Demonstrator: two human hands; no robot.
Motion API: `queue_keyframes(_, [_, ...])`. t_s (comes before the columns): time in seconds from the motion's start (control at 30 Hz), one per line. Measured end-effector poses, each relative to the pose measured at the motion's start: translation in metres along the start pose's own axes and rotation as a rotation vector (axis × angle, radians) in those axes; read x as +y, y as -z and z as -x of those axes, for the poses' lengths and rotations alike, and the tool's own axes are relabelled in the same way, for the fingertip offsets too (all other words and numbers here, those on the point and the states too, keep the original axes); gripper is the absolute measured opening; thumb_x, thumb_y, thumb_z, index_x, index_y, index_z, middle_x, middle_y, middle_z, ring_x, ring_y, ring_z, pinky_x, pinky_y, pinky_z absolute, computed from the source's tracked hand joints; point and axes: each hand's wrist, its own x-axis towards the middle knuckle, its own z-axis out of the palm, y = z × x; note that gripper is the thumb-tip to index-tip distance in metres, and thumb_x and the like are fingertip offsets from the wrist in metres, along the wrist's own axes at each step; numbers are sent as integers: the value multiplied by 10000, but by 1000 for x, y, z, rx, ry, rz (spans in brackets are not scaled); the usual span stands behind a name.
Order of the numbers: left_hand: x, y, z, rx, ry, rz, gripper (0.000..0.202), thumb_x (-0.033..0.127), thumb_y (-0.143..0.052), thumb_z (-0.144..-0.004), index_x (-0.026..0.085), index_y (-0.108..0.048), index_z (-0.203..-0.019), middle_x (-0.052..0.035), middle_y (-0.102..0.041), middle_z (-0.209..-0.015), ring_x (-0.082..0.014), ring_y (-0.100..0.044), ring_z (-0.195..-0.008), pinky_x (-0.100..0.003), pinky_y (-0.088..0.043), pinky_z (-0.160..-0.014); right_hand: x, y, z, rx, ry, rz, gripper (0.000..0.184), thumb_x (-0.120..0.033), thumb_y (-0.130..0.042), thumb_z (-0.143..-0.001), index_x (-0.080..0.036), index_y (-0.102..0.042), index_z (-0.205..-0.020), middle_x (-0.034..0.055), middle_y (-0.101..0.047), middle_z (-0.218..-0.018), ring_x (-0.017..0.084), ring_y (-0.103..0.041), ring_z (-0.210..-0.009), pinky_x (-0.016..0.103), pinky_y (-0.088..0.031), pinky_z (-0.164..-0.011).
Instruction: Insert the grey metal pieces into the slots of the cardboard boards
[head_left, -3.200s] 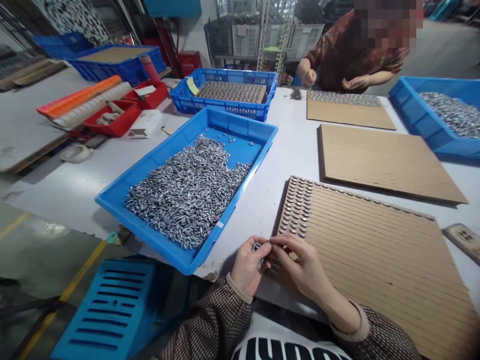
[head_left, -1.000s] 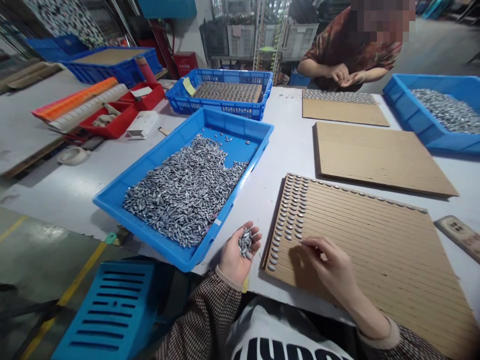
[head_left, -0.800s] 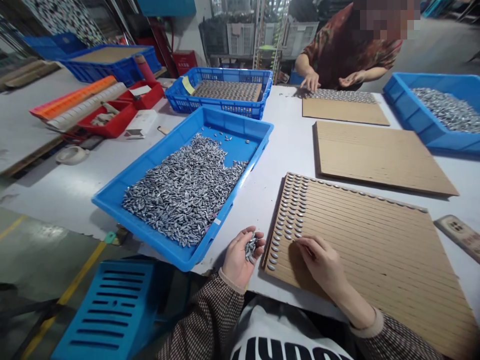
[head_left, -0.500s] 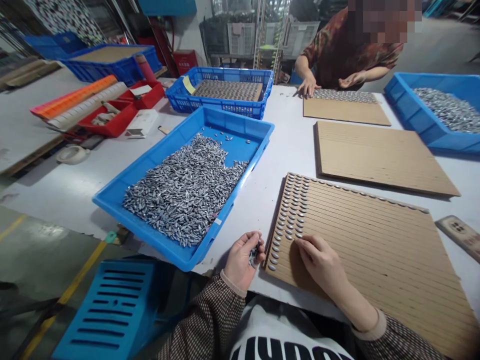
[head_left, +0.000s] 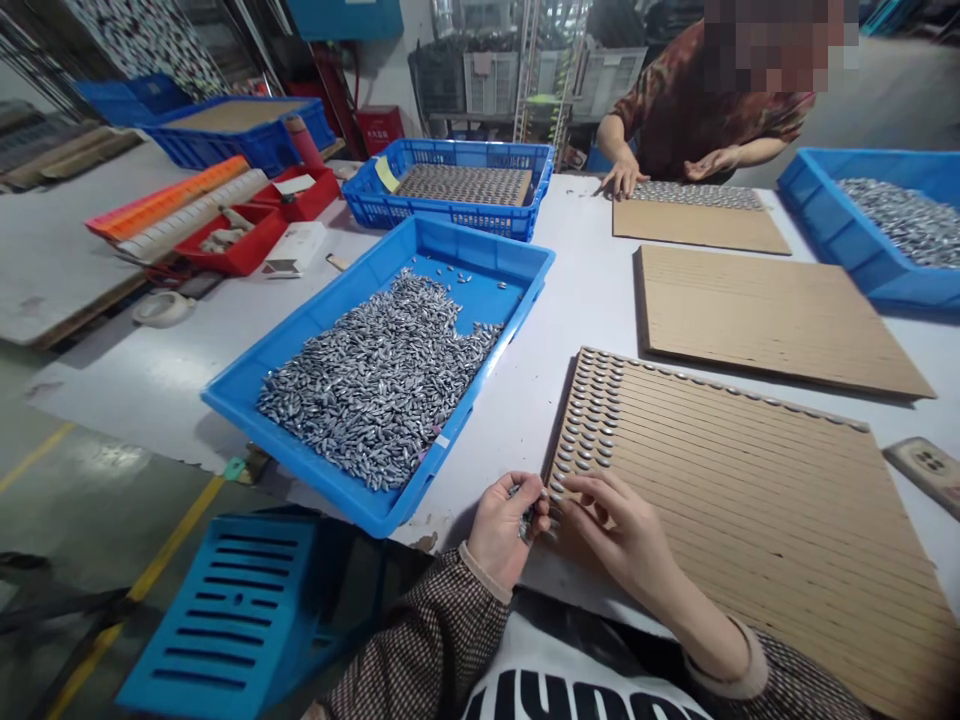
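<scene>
My left hand [head_left: 504,524] is cupped at the table's near edge, closed around a small heap of silvery oval metal pieces [head_left: 526,517]. My right hand [head_left: 616,528] lies over the near left corner of a ribbed cardboard board [head_left: 750,500], its fingers reaching toward the left hand; what its fingertips hold is hidden. Several columns of metal pieces [head_left: 592,420] fill the board's left end. A blue tray [head_left: 322,310] heaped with loose metal pieces [head_left: 382,380] sits to the left.
Another person [head_left: 705,100] works across the table at a second board [head_left: 697,225]. A bare board [head_left: 765,320] lies between. More blue trays [head_left: 817,215] [head_left: 450,215], red bins [head_left: 247,240], a blue crate [head_left: 225,610] below left, a power strip [head_left: 926,468] at right.
My right hand has moved left from the board's rows toward my left hand. My left hand has closed further round its metal pieces.
</scene>
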Motion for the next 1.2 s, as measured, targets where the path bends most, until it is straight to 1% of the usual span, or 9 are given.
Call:
queue_keyframes(0.17, [-6,-4,1,-29,-37,11,335,380,-778,-699,144,-542,-730,39,-503,-580,-41,-432,-473,-162,-298,-446,-17,-15,-13,35,-2,-140,139,-254,-517,-931,-209,-646,-958,63,-643,-901,151,-609,-754,263,-513,-630])
queue_keyframes(0.3, [-8,-6,1,-3,-38,23,294,360,-764,-721,121,-596,-754,31,-507,-599,-40,-438,-488,-154,-283,-427,-16,-19,-11,77,-44,-218,148,-279,-530,-925,-209,-650,-977,77,-677,-964,175,-644,-839,284,-548,-693])
queue_keyframes(0.4, [5,-3,-1,6,21,97,230,312,-704,-785,101,-635,-843,-12,-568,-682,-60,-507,-540,-147,-312,-415,-11,-13,-4,136,-179,-282,170,-294,-551,-913,-206,-642,-1026,74,-696,-972,170,-665,-793,284,-568,-686])
queue_keyframes(0.5, [26,4,-5,107,66,238,156,259,-597,-862,108,-624,-889,-61,-635,-791,-100,-608,-633,-165,-434,-480,-3,2,3,240,-276,-315,182,-300,-578,-896,-196,-639,-1033,76,-699,-948,159,-653,-717,270,-564,-614])
queue_keyframes(0.6, [37,13,-10,192,34,339,145,238,-527,-898,125,-604,-948,-89,-669,-909,-152,-668,-760,-250,-544,-638,10,15,8,237,-196,-175,163,-284,-581,-893,-208,-662,-1013,75,-683,-947,174,-652,-786,269,-553,-639])
queue_keyframes(0.7, [34,17,-13,204,108,333,125,196,-517,-889,119,-586,-958,-71,-654,-827,-137,-647,-669,-219,-512,-548,21,14,12,146,-52,63,170,-243,-537,-917,-226,-678,-1010,71,-672,-976,169,-653,-844,254,-544,-668])
queue_keyframes(0.83, [30,13,-12,198,66,308,132,155,-495,-869,122,-576,-969,-47,-619,-743,-117,-606,-590,-178,-429,-451,33,-3,14,169,92,324,174,-198,-503,-933,-220,-670,-976,55,-690,-896,152,-657,-776,261,-542,-701])
queue_keyframes(1.0, [26,11,-9,223,53,191,140,133,-509,-851,122,-591,-964,-65,-643,-763,-115,-625,-603,-175,-457,-482,41,-18,15,160,129,500,210,-159,-480,-930,-211,-673,-994,59,-691,-938,158,-651,-834,268,-530,-745])
queue_keyframes(1.2, [19,11,-7,194,38,134,169,204,-619,-837,125,-617,-987,-83,-684,-850,-117,-660,-655,-184,-520,-549,40,-19,17,137,166,616,271,-111,-464,-915,-216,-677,-1044,60,-687,-950,166,-631,-845,264,-507,-696])
